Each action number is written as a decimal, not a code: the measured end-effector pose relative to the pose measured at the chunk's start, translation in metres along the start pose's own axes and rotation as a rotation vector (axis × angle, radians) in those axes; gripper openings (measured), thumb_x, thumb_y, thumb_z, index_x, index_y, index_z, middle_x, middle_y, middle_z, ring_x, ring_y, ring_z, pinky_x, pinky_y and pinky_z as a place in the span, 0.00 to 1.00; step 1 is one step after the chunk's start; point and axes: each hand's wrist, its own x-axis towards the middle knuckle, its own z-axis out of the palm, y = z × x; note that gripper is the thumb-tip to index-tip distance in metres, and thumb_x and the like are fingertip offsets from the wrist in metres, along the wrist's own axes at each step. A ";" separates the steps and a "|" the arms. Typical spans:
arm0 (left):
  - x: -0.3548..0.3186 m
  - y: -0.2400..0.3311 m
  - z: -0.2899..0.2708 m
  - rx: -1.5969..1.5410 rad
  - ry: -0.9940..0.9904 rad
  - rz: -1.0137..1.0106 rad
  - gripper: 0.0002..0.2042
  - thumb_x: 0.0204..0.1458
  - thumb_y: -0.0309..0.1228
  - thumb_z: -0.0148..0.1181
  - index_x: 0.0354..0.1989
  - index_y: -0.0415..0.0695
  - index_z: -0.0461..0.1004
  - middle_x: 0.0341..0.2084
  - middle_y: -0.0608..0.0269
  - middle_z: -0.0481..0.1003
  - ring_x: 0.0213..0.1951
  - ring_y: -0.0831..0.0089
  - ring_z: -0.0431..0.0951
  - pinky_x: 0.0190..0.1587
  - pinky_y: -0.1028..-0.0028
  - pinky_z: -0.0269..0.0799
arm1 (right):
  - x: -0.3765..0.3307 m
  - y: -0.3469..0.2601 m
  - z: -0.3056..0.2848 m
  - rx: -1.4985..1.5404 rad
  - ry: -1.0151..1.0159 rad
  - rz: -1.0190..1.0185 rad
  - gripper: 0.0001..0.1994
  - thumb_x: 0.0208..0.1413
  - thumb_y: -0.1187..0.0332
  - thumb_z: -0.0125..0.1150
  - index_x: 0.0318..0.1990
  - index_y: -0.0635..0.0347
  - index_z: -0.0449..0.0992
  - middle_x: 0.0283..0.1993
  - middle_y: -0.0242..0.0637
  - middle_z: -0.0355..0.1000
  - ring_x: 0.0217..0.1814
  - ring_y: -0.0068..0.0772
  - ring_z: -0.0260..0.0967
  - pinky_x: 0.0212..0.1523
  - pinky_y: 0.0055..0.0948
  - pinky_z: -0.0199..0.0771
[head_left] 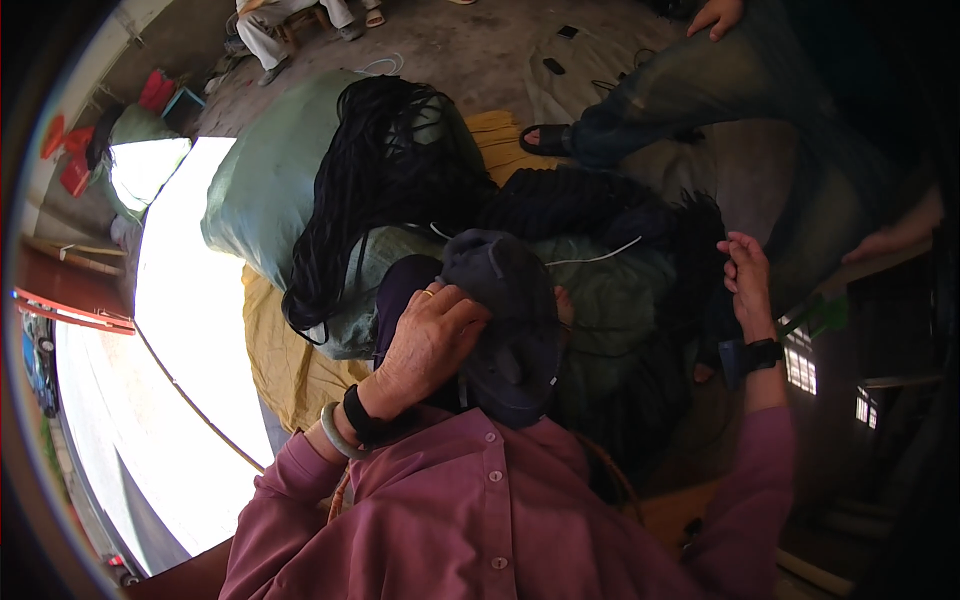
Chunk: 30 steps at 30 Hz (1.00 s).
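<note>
A dark navy fabric piece shaped like a cap (pixel 505 340) rests over my lap. My left hand (pixel 432 335) lies at its left edge, fingers bent and pressed together on the cloth. My right hand (pixel 748 275) is raised away from it at the right, fingers curled with the tips close together. Anything between those tips is too small to make out. Beyond the cap, a bundle of black strips (pixel 375 150) drapes over a large pale green sack (pixel 265 170). A thin white cord (pixel 605 256) lies to the right of the cap.
Dark braided material (pixel 570 200) lies beyond the cap. Yellow cloth (pixel 280 350) is spread at the left, near a brightly lit doorway (pixel 190 400). Another person's jeans-clad leg (pixel 690 90) and sandal (pixel 545 139) are at the far right. Someone else sits at the far left.
</note>
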 end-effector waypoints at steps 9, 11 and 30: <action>0.020 0.003 0.014 -0.008 0.005 -0.033 0.10 0.49 0.26 0.70 0.40 0.49 0.83 0.36 0.65 0.75 0.41 0.61 0.75 0.45 0.63 0.67 | -0.112 -0.020 0.151 -0.108 -0.886 -0.029 0.17 0.70 0.74 0.51 0.64 0.63 0.72 0.52 0.38 0.80 0.42 0.17 0.74 0.43 0.20 0.74; 0.022 0.008 0.015 -0.003 -0.005 -0.057 0.10 0.49 0.26 0.70 0.40 0.49 0.83 0.36 0.65 0.75 0.42 0.62 0.75 0.45 0.64 0.66 | -0.118 -0.020 0.161 -0.116 -0.940 -0.095 0.19 0.69 0.75 0.52 0.66 0.61 0.71 0.53 0.37 0.80 0.43 0.18 0.74 0.48 0.21 0.75; 0.022 0.001 0.026 -0.083 0.043 -0.281 0.21 0.47 0.30 0.74 0.51 0.47 0.78 0.28 0.67 0.74 0.33 0.64 0.77 0.43 0.64 0.68 | -0.129 -0.055 0.162 -0.219 -0.959 -0.131 0.15 0.70 0.74 0.54 0.60 0.59 0.78 0.49 0.31 0.81 0.40 0.15 0.72 0.46 0.21 0.75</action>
